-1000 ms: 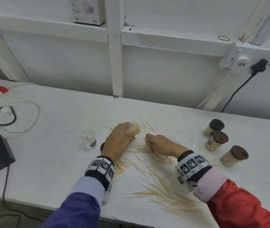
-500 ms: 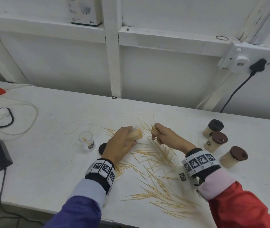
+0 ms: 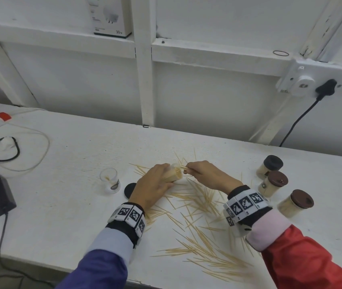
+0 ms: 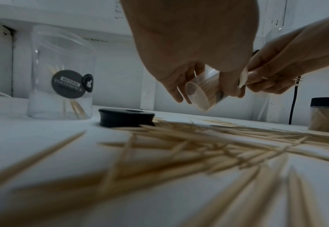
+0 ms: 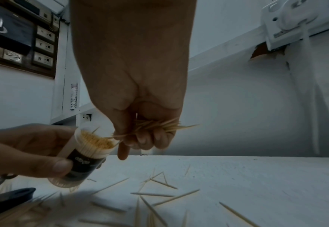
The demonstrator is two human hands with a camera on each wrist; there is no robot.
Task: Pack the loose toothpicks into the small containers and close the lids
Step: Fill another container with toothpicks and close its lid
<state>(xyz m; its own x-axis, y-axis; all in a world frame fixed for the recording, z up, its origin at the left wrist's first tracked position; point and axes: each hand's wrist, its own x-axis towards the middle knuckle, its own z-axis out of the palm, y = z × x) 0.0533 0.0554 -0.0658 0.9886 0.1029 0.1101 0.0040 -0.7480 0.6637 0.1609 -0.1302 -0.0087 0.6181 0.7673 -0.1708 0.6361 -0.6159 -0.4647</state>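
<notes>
Several toothpicks pinched as a small bundle [image 5: 155, 127] in the curled fingers [image 5: 140, 141] of the right hand [image 3: 205, 176], tips pointed at the mouth of the held container [image 5: 89, 147] and just touching the packed ends there. Held so, probably, to slide the bundle in lengthwise, since little room seems left inside. Index finger stretched down beside the rim, perhaps as a guide.

Left hand [image 3: 153, 184] wrapped around the same container, fingers and thumb closed on its wall, container tilted with the mouth toward the right hand and lifted off the white table [image 3: 72, 205]. Tilted, most likely, to give an easy way in while keeping the packed ones from falling out.

Just left of the held container, on the table: black lid [image 3: 130, 190], loose, near enough for closing afterwards. Further left of it, second clear container [image 3: 110, 180], upright, open, with only a few toothpicks inside.

Nearer to the person than the held container: many loose toothpicks [image 3: 203, 243] scattered, not yet packed.

Well to the right of the held container: three filled containers with lids on, one black-lidded [image 3: 272, 164], two brown-lidded [image 3: 275, 181] and [image 3: 299, 202], seemingly finished.
</notes>
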